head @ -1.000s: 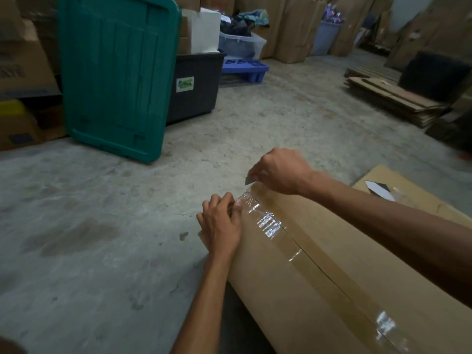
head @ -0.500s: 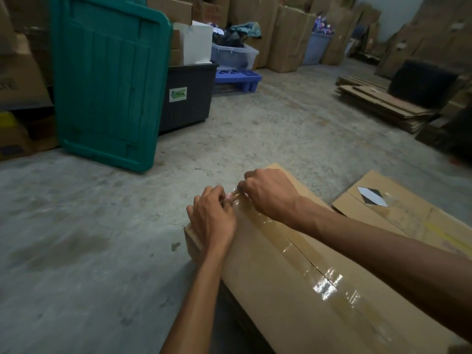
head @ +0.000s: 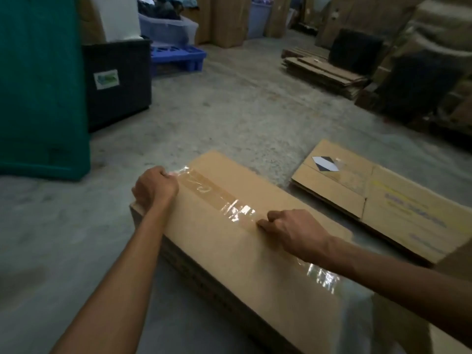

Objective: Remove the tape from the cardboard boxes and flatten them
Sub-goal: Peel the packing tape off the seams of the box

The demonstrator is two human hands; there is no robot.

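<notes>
A long brown cardboard box (head: 222, 251) lies on the concrete floor in front of me. A strip of clear tape (head: 217, 198) runs along its top seam. My left hand (head: 154, 189) is closed over the box's far left corner, at the end of the tape. My right hand (head: 293, 233) is fisted at mid-seam, fingers pinched on the tape. More shiny tape (head: 321, 275) shows behind my right wrist. A flattened cardboard box (head: 383, 203) with a black-and-white label lies on the floor to the right.
A green plastic lid (head: 40, 85) leans upright at the left, beside a black bin (head: 117, 80). A blue pallet (head: 176, 56) and clear tub stand behind. A stack of flat cardboard (head: 324, 72) lies at the back right, with dark objects and boxes along the right.
My right hand has moved from the box's far end back along the seam toward me. My left hand stays at the far corner. The view has swung left and closer.
</notes>
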